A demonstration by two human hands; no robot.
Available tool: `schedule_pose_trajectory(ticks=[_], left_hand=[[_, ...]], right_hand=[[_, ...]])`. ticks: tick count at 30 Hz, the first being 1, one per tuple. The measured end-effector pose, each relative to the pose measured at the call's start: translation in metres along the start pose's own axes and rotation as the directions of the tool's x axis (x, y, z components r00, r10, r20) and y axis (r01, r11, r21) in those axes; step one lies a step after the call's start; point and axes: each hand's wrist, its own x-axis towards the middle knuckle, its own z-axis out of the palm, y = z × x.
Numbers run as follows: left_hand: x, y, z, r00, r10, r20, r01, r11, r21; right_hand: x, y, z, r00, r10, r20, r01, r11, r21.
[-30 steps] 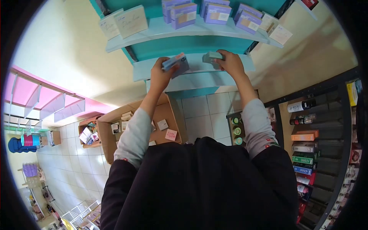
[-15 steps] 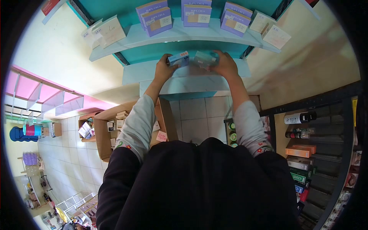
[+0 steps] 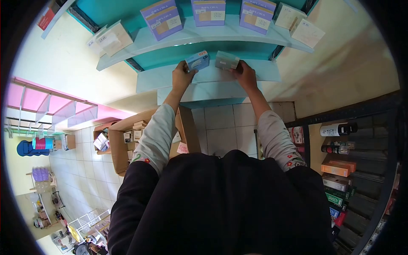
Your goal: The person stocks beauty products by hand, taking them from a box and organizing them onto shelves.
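My left hand (image 3: 183,77) is closed around the left side of a small blue box (image 3: 198,62) with an orange-and-white corner. To its right, my right hand (image 3: 245,76) grips a pale grey-green box (image 3: 226,60) by its right end. Both boxes are tilted and a small gap lies between them. They overlap the lower marbled shelf (image 3: 153,79) in this view, in front of the teal back panel (image 3: 170,57).
On the upper shelf (image 3: 204,35) stand several purple boxes (image 3: 209,13), with cream boxes (image 3: 114,39) at both ends. An open carton (image 3: 187,127) holding small boxes sits below left. At right, a dark rack (image 3: 365,148) carries bottles and boxes.
The right hand's box was blurred and now shows sharply, closer to upright beside the blue box. Both hands keep their boxes. The whole view has shifted slightly.
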Motion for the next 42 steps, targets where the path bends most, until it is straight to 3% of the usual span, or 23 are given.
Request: schedule_pose_trajectory(ticks=[8,17,20,29,33,35,36,38,39,40,41,42], left_hand=[[-0.005,0.004,-0.006,0.998,0.054,0.011,-0.055,0.996,0.065],[-0.004,-0.008,-0.012,0.994,0.039,0.105,-0.025,0.992,-0.126],[-0.002,-0.012,-0.013,0.990,-0.016,0.142,0.019,0.999,-0.026],[-0.006,0.000,-0.016,0.989,-0.050,0.138,0.056,0.998,-0.042],[-0.008,0.007,-0.021,0.994,0.021,0.110,-0.028,0.998,0.064],[-0.012,0.008,-0.025,0.996,-0.011,0.085,0.009,1.000,0.022],[-0.015,0.006,-0.030,0.997,0.073,-0.012,-0.073,0.997,0.028],[-0.032,-0.005,-0.051,0.954,0.223,-0.200,-0.208,0.974,0.093],[-0.050,-0.008,-0.073,0.956,0.166,-0.242,-0.153,0.986,0.070],[-0.070,-0.007,-0.096,0.952,0.114,-0.284,-0.105,0.993,0.046],[-0.087,-0.011,-0.115,0.942,0.072,-0.328,-0.068,0.997,0.021],[-0.109,-0.031,-0.134,0.924,0.018,-0.383,-0.010,1.000,0.020]], right_hand=[[0.005,0.008,0.000,0.999,0.020,0.043,-0.020,1.000,0.010],[0.005,0.009,-0.005,0.996,0.012,0.092,-0.018,0.998,0.066],[0.005,0.007,-0.008,0.994,0.024,0.110,-0.029,0.999,0.044],[0.004,0.002,-0.009,0.992,0.042,0.123,-0.049,0.997,0.056],[0.002,0.008,-0.009,0.995,0.014,0.098,-0.019,0.999,0.047],[-0.004,0.014,-0.011,0.999,-0.013,0.047,0.011,0.998,0.061],[-0.007,0.019,-0.011,0.999,-0.037,0.006,0.037,0.998,0.060],[-0.021,0.035,-0.012,0.982,-0.092,-0.163,0.129,0.963,0.237],[-0.038,0.015,-0.026,0.982,-0.033,-0.187,0.082,0.961,0.264],[-0.057,0.003,-0.035,0.969,0.133,-0.207,-0.064,0.949,0.309],[-0.076,0.013,-0.033,0.961,0.158,-0.228,-0.054,0.913,0.405],[-0.097,0.001,-0.030,0.918,0.354,-0.178,-0.196,0.797,0.571]])
